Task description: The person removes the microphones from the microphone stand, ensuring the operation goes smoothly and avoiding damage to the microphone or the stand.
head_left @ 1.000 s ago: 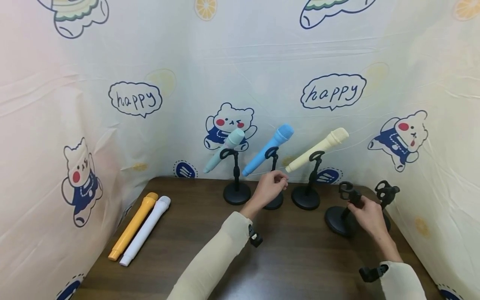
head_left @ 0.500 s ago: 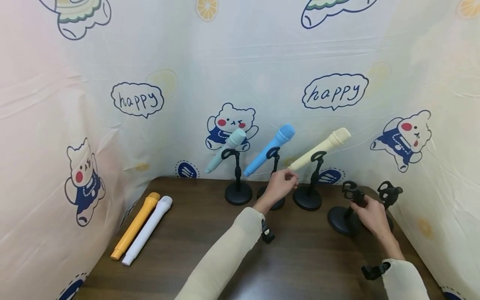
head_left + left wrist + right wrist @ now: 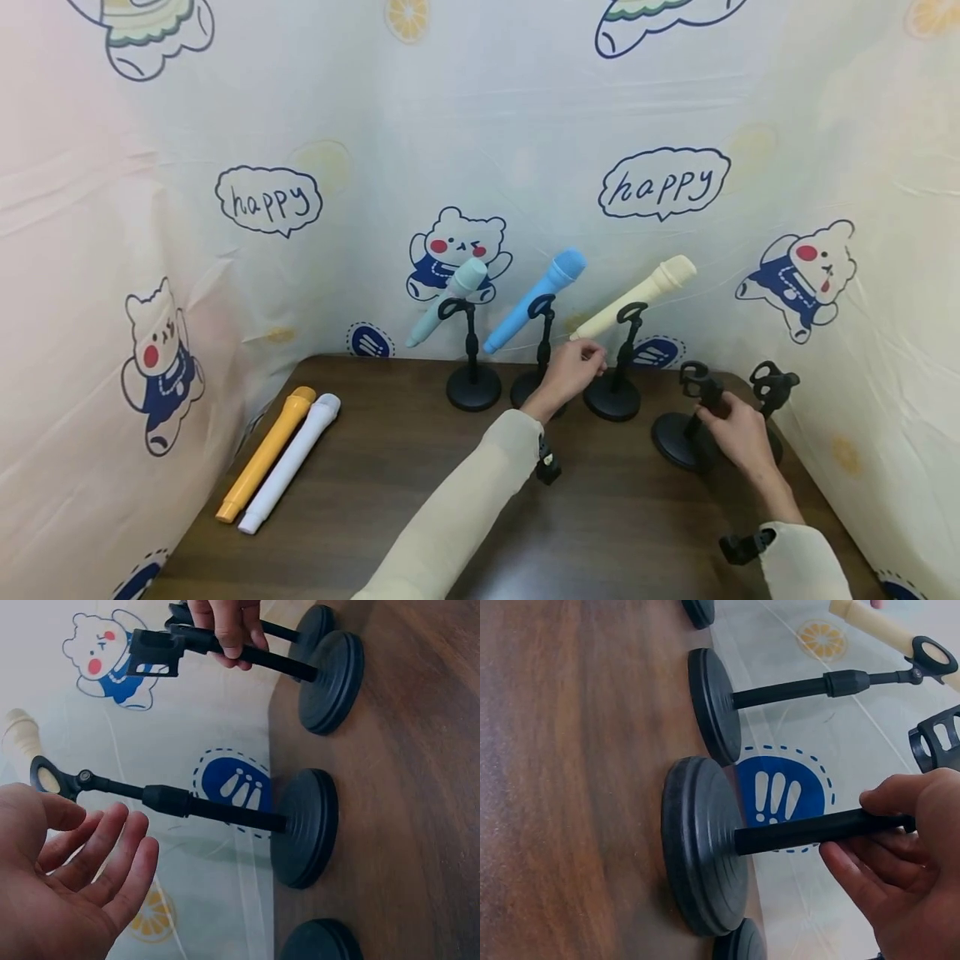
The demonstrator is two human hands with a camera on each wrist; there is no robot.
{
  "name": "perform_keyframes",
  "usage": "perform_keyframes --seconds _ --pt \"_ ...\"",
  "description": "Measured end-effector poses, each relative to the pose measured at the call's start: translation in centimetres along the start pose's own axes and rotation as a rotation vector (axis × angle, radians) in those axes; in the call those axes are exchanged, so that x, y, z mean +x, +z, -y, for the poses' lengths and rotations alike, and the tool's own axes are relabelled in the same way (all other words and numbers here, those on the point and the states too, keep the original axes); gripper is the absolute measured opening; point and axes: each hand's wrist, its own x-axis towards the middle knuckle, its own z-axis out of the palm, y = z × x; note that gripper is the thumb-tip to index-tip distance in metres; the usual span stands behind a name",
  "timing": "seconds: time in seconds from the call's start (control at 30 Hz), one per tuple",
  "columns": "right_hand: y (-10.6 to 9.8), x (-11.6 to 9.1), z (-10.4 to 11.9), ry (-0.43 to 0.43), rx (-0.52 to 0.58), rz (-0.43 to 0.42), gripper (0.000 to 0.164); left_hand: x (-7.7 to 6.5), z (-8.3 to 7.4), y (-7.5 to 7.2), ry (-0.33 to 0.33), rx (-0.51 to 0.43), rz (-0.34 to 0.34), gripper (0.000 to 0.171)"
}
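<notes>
Right grip holds bare stand; left grip loose, empty, near cream microphone. Seemingly positioning stand; next move needs steadiness.

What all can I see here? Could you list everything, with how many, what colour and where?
Teal microphone: 1, pale teal, back-left stand
Blue microphone: 1, blue, back-middle stand
Cream microphone: 1, cream, back-right stand
Orange microphone: 1, orange-yellow, lying table left
White microphone: 1, white, beside the orange one
Filled stands: 3, black, table's back
Bare stands: 2, black, table's right end
Table: 1, brown, underneath
Printed cloth: count unclear, whitish, behind and beside the table
Wrist devices: 2, black, one per wrist
Sleeves: 2, cream, both arms
Left hand: 1, bare, near the cream microphone
Right hand: 1, bare, gripping one bare stand
</notes>
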Motion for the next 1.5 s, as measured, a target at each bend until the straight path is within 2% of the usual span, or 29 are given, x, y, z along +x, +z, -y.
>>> perform_keyframes --seconds 0.27,0.63,0.93,1.23,1.5 --pt "0.3 -0.4 -0.2 -0.008 0.006 -0.044 0.034 0.9 -0.7 1.2 -0.011 0.079 0.019 0.029" --pt "0.6 -0.6 -0.6 0.002 0.014 -0.049 0.034 2.0 -1.4 2.5 -0.07 0.072 0.123 0.049" --pt "0.8 -0.4 -0.2 0.0 0.025 -0.057 0.032 2.6 -1.6 2.9 -0.118 0.065 0.185 0.064" --pt "0.9 -0.3 -0.3 0.004 0.026 -0.047 0.032 3.0 -1.4 3.3 -0.09 0.065 0.197 0.064" --pt "0.9 -0.5 -0.5 0.027 0.034 -0.021 0.034 3.0 -1.9 3.8 -0.057 0.114 0.212 0.06"
